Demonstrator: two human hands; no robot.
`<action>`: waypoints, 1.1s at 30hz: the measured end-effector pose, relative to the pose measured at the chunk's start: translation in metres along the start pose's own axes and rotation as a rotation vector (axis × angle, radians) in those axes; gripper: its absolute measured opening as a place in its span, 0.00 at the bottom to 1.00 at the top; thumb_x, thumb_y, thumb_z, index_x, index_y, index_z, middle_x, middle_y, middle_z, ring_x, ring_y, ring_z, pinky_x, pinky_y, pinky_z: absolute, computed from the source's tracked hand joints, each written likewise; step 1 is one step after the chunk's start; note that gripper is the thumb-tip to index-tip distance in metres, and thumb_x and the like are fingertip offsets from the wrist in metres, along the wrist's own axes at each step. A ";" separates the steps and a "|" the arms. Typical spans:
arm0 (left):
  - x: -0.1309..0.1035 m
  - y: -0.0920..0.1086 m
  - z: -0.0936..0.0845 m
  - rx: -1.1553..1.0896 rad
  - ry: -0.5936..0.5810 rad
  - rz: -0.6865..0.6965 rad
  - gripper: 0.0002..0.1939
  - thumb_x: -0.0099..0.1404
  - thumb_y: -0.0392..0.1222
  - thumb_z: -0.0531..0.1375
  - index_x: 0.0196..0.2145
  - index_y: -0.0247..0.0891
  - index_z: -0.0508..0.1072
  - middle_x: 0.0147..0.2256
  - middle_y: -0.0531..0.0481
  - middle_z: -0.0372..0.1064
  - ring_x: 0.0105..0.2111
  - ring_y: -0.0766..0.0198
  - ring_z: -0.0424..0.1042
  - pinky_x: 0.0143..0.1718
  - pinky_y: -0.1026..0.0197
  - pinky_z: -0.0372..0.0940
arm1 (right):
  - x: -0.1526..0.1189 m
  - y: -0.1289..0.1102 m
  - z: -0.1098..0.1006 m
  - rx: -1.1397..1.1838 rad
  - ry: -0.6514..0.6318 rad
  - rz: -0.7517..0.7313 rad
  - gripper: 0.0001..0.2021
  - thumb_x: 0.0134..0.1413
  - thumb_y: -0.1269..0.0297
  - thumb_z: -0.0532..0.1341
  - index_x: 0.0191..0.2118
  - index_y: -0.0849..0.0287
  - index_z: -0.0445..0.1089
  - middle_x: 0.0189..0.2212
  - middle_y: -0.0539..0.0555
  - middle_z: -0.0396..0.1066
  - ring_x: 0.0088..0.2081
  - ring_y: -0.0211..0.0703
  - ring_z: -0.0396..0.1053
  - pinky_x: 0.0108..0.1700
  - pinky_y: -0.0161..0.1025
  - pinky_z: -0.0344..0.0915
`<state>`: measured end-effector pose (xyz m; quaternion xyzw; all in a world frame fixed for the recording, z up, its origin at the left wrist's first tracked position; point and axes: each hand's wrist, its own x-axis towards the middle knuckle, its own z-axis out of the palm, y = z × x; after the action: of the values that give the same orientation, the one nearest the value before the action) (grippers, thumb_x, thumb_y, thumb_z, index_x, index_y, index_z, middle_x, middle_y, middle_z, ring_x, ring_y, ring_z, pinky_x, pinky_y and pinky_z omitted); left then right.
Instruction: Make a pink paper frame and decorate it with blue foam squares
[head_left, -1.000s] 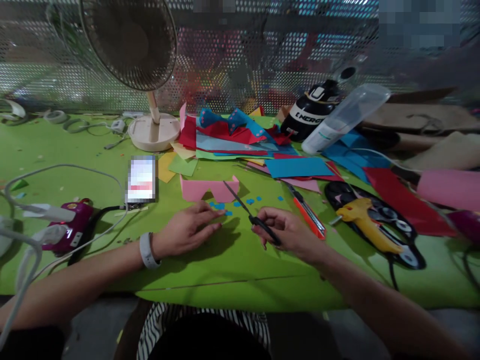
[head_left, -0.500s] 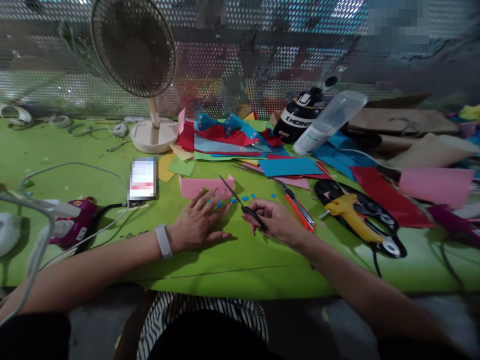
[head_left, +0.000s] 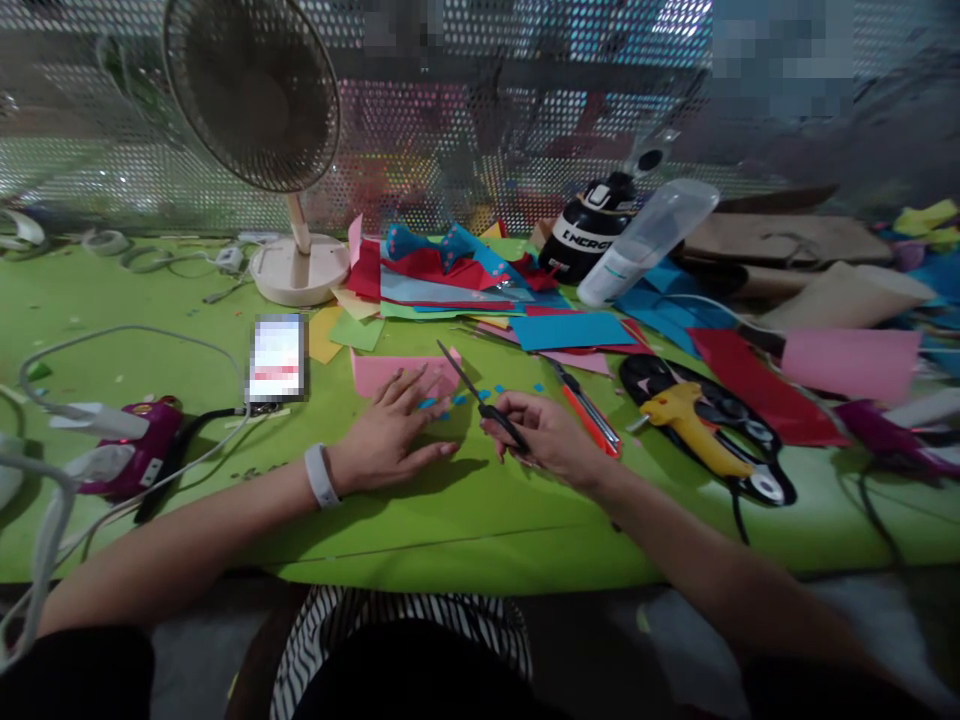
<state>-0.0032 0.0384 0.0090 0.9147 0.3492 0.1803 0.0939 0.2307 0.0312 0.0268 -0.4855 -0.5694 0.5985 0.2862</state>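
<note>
Set against a perforated screen [head_left: 420, 150], over a green table [head_left: 465, 545]. Gripping black scissors [head_left: 496, 416] at frame centre with the fingers of the right hand [head_left: 544, 440]. Spreading the left hand [head_left: 384, 435] open over pink paper [head_left: 373, 372], left of centre, hiding its lower part. Ringed by blue scraps [head_left: 538, 387] and an orange cutter [head_left: 596, 420], then by a yellow glue gun [head_left: 697, 430] (right), a phone [head_left: 277, 360] (left), coloured paper [head_left: 450, 290] (upper centre) and a fan [head_left: 255, 95] (upper left).

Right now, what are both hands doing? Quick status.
Left hand: open, fingers spread, reaching over the pink paper; can't tell if it's pressing.
Right hand: closed, holding the scissors.
</note>
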 end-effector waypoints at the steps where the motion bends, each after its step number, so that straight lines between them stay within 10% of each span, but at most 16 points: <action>1: 0.000 -0.001 0.000 0.006 0.012 -0.003 0.28 0.68 0.56 0.53 0.60 0.37 0.65 0.64 0.38 0.53 0.65 0.47 0.47 0.63 0.42 0.47 | 0.000 0.000 0.000 0.001 0.004 -0.003 0.25 0.38 0.43 0.70 0.29 0.58 0.63 0.18 0.45 0.67 0.14 0.27 0.53 0.15 0.29 0.47; 9: 0.016 -0.001 0.001 0.296 -0.099 0.051 0.14 0.70 0.43 0.54 0.44 0.30 0.74 0.43 0.40 0.72 0.44 0.52 0.66 0.46 0.52 0.59 | 0.003 -0.002 0.002 -0.008 0.041 -0.007 0.25 0.37 0.44 0.70 0.28 0.59 0.62 0.18 0.46 0.67 0.14 0.27 0.54 0.15 0.30 0.48; 24: 0.037 0.003 0.000 0.383 -0.171 0.066 0.12 0.69 0.32 0.53 0.46 0.29 0.73 0.43 0.41 0.72 0.46 0.53 0.67 0.49 0.52 0.56 | 0.004 0.005 0.002 0.043 -0.009 -0.039 0.23 0.38 0.48 0.72 0.28 0.59 0.63 0.17 0.46 0.69 0.13 0.28 0.55 0.14 0.29 0.50; 28: 0.036 -0.003 0.000 0.059 -0.064 -0.036 0.08 0.67 0.33 0.56 0.39 0.31 0.75 0.41 0.41 0.74 0.44 0.54 0.68 0.49 0.50 0.58 | 0.006 0.005 0.000 0.074 0.084 -0.088 0.22 0.39 0.49 0.72 0.30 0.59 0.65 0.20 0.47 0.69 0.15 0.29 0.58 0.15 0.29 0.55; 33: 0.035 -0.004 -0.005 -0.895 -0.009 -0.331 0.09 0.62 0.44 0.62 0.34 0.34 0.76 0.34 0.46 0.75 0.35 0.62 0.71 0.41 0.57 0.64 | 0.012 0.011 -0.002 0.145 0.173 -0.223 0.23 0.36 0.56 0.74 0.36 0.57 0.64 0.31 0.51 0.73 0.27 0.36 0.70 0.30 0.37 0.73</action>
<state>0.0166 0.0648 0.0216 0.7172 0.3778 0.2918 0.5077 0.2300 0.0404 0.0137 -0.4473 -0.5483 0.5582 0.4332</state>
